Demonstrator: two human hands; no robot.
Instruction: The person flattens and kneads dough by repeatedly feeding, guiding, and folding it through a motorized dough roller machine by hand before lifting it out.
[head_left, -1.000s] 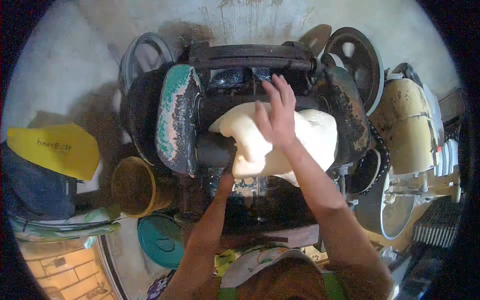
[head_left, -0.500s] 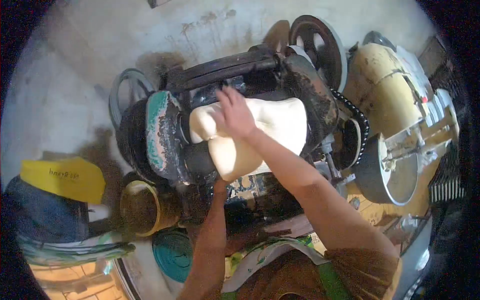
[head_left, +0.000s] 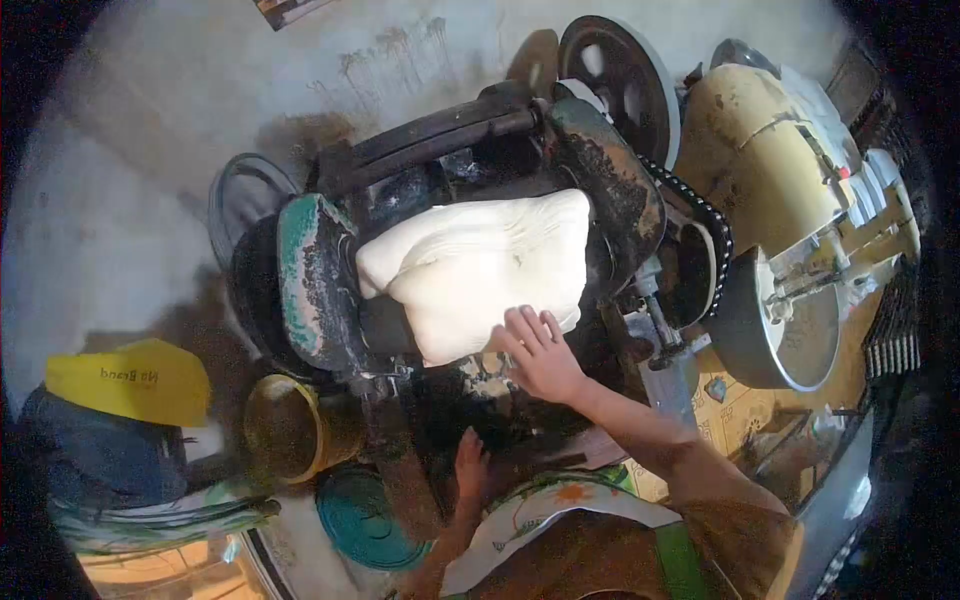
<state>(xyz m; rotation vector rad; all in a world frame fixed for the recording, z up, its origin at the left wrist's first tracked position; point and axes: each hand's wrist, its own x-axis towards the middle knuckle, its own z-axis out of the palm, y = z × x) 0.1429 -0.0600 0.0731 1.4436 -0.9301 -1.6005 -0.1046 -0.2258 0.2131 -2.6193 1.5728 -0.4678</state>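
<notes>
A large mass of pale dough (head_left: pixel 480 270) lies folded on the rollers of a dark, worn machine (head_left: pixel 430 150) with chipped green paint on its left side. My right hand (head_left: pixel 538 358) is at the dough's lower right edge, fingers spread and palm down; whether the fingertips touch the dough is hard to tell. Lower down, in shadow in front of the machine, my left hand (head_left: pixel 472 460) is away from the dough, with its fingers apart and nothing in it.
A mixer (head_left: pixel 765 160) with a metal bowl (head_left: pixel 805 350) stands at the right. A chain and a large wheel (head_left: pixel 620 90) flank the machine. At the left are a yellow bucket (head_left: pixel 290 430), a teal lid (head_left: pixel 368 515) and a yellow cap (head_left: pixel 130 380).
My right hand has moved off the top of the dough to its near edge. My left hand has drawn back toward my body. The view has turned and shifted.
</notes>
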